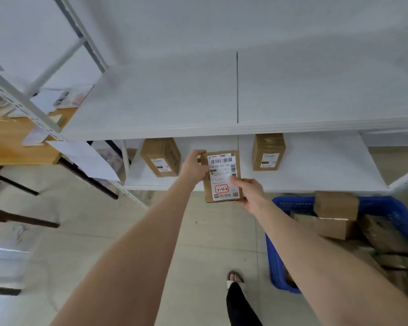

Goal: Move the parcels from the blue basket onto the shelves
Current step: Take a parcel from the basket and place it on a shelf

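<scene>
while both arms stretch forward, left grip (pixel 193 165) pinches the parcel (pixel 222 177) at its top left edge and right grip (pixel 250 194) curls round its lower right corner, label up, just before the lower shelf (pixel 316 175). two boxes (pixel 160 158) stand on that shelf, more parcels (pixel 335 205) in the basket (pixel 276 267).

Both arms extended forward; left hand (pixel 193 166) and right hand (pixel 250 193) grip parcel (pixel 222 177) from opposite sides.
</scene>
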The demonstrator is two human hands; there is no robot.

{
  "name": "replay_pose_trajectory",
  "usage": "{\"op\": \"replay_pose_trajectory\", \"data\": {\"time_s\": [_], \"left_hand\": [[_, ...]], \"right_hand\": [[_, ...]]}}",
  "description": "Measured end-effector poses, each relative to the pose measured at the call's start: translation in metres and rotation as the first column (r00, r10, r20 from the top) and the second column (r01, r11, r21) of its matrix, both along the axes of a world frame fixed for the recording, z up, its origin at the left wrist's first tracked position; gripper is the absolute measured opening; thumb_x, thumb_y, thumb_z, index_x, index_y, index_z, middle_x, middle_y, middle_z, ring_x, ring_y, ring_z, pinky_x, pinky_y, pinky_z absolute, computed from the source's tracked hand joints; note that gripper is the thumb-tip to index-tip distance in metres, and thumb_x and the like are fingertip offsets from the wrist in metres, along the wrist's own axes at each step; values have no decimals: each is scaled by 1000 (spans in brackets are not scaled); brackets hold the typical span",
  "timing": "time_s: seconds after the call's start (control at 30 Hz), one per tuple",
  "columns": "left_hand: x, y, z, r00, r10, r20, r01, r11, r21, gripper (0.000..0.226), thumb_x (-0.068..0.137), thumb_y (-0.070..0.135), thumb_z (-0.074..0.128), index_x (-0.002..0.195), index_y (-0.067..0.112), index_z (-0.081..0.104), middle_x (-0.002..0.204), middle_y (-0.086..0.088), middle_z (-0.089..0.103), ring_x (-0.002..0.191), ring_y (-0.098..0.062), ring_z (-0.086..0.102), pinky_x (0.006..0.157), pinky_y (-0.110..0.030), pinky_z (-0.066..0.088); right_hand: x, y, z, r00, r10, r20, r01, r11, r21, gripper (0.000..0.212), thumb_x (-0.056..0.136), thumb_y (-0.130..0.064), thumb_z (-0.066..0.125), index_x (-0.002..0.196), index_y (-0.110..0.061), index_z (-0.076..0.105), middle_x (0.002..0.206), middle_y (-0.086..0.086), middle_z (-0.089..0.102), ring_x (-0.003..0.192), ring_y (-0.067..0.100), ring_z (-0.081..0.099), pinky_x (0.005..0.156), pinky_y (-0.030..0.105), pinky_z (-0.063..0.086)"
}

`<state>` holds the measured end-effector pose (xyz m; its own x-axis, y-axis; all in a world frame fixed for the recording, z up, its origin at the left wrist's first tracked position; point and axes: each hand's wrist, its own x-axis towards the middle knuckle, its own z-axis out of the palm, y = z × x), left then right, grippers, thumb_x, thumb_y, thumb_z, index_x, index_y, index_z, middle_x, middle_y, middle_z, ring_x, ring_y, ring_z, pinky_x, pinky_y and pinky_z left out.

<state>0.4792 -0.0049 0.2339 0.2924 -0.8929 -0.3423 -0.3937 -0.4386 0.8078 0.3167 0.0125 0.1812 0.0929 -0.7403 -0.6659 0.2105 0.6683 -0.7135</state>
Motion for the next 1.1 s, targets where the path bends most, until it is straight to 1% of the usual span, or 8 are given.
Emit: {"op": "replay_pose_trajectory", "data": {"time_s": [0.27,0.37,0.47,0.57,0.67,0.73,0.8,1.1], "left_hand": [[67,-60,-88,998,58,8,-58,994,88,50,86,1,59,131,19,48,123,-2,56,104,-25,60,88,-45,54],[89,-79,-120,998,49,26,-52,994,94,48,86,6,60,130,21,47,114,5,55,105,-24,60,88,-45,54],[114,-105,-154,996,25,88,-31,997,66,49,86,8,60,131,21,47,119,3,57,104,-24,60,87,-44,54],[140,-133,-188,989,19,146,-25,999,41,45,87,7,59,129,21,49,122,3,59,103,-19,59,87,-39,54],[166,-160,-221,985,-2,170,1,1000,6,41,87,6,60,125,18,51,119,4,58,105,-17,57,88,-34,51],[181,-176,-242,984,-6,179,9,1000,-13,39,87,6,61,123,17,52,116,4,58,104,-23,60,85,-38,53],[194,-188,-263,982,-20,189,23,1000,-16,38,86,4,60,120,17,51,116,2,59,99,-33,62,82,-45,55],[211,-196,-331,971,-83,225,95,994,-44,37,87,1,57,121,12,49,119,-7,56,104,-23,57,91,-39,49]], "right_hand": [[70,-72,-92,994,68,-87,-62,996,69,48,78,-25,80,115,-7,54,102,12,71,89,24,68,82,40,56],[94,-95,-126,993,73,-95,-66,995,73,52,77,-28,81,117,-9,54,107,12,70,95,26,68,90,44,54],[121,-118,-162,987,64,-149,-59,997,41,50,78,-26,79,118,-9,55,112,12,69,99,28,67,94,45,53],[151,-140,-192,939,110,-324,-138,988,-66,39,85,-25,72,119,-9,62,112,4,69,99,23,67,94,37,52],[178,-162,-224,910,104,-400,-165,979,-121,28,90,-25,65,116,-15,66,100,-4,66,91,14,62,78,23,53],[196,-175,-246,897,88,-434,-168,974,-150,26,90,-24,62,116,-18,67,98,-8,65,91,11,61,64,9,43],[212,-185,-266,892,57,-449,-149,974,-173,30,89,-21,61,119,-19,67,105,-5,68,93,10,60,61,6,38],[239,-197,-334,883,-17,-470,-65,985,-159,33,89,-18,61,121,-22,67,112,-3,71,94,10,61,76,19,46]]}}
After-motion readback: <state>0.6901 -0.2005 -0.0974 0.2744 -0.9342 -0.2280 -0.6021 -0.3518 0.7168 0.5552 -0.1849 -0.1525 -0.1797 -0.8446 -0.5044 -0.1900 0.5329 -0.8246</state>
